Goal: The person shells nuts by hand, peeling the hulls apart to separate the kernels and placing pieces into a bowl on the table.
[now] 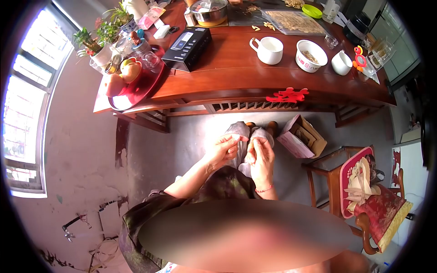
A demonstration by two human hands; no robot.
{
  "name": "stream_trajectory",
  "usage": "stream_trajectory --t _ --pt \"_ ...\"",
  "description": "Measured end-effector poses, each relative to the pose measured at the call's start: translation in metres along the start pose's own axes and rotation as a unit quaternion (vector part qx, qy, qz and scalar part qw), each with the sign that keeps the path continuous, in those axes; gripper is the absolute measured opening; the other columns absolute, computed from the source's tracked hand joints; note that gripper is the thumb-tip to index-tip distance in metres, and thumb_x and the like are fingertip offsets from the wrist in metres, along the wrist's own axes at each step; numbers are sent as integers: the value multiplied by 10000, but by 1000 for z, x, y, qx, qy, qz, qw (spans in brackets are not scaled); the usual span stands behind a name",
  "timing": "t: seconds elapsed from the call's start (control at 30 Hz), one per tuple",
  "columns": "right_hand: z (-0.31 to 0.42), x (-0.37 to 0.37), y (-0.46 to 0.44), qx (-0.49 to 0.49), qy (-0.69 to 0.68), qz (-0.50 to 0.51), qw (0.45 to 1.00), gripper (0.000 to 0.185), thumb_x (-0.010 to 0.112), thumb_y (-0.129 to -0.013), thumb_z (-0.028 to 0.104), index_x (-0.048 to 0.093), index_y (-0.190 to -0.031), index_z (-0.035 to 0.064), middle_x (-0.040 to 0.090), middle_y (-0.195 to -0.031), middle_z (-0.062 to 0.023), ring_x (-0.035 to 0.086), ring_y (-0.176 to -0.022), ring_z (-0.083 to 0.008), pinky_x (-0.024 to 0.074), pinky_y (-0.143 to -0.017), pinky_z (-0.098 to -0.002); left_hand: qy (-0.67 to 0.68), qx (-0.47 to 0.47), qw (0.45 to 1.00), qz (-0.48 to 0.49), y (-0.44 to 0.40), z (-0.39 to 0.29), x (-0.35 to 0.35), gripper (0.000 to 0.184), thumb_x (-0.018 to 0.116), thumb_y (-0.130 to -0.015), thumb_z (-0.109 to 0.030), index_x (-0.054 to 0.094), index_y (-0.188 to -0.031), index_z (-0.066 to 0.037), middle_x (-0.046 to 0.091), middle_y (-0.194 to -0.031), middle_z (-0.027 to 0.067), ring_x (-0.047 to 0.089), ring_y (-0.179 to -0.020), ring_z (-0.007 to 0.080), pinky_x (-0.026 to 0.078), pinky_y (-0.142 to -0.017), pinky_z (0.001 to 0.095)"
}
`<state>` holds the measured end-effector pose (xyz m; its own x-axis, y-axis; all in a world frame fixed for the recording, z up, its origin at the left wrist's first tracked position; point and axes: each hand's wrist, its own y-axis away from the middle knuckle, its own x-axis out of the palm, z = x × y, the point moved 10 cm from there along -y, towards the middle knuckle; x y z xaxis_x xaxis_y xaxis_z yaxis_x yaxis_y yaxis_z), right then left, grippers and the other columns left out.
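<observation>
My left hand (222, 149) is held above my lap, its thumb and forefinger pinched together. Close by on the right, my right hand (261, 157) is also closed in a pinch, with a red bracelet (263, 189) round its wrist. Whatever lies between the fingertips of either hand is too small to make out. A narrow gap separates the two hands. Below them are my grey trouser legs (237, 129) and brown shoes (272, 126).
Ahead stands a dark red wooden table (218, 77) with a white mug (269, 50), a white bowl (311, 55), a small white pitcher (341, 63), a black box (187, 48) and a red tray (148, 91). An open cardboard box (291, 139) sits on the floor; a wooden chair (364, 223) stands right.
</observation>
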<state>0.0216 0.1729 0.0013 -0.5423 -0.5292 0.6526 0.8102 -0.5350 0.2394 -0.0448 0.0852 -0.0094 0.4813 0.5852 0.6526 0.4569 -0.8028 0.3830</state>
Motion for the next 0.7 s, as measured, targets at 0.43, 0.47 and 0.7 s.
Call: stream_trajectory --t 0.43,0.47,0.7 --pt "7 4 6 -33 62 -10 997 166 599 -905 118 557 -1035 24 593 -736 -4 476 -559 -24 322 -446 -152 -130 37 991 -18 7 0 7 240 579 -923 -225 605 -1057 -27 427 -588 -70 315 -488 18 194 -416 183" --pt "8 5 7 -33 62 -10 997 166 599 -905 118 557 -1035 24 593 -736 -4 476 -559 -24 322 -446 -152 -135 46 989 -25 8 -3 10 219 593 -914 -218 606 -1029 -32 436 -586 -69 317 -482 18 198 -418 181" --pt "0 12 15 19 88 30 995 166 593 -916 187 569 -981 36 557 -700 13 446 -550 -19 288 -446 -155 -132 109 985 -36 10 -19 4 154 618 -894 -189 607 -938 -42 522 -655 -47 328 -476 15 215 -427 178"
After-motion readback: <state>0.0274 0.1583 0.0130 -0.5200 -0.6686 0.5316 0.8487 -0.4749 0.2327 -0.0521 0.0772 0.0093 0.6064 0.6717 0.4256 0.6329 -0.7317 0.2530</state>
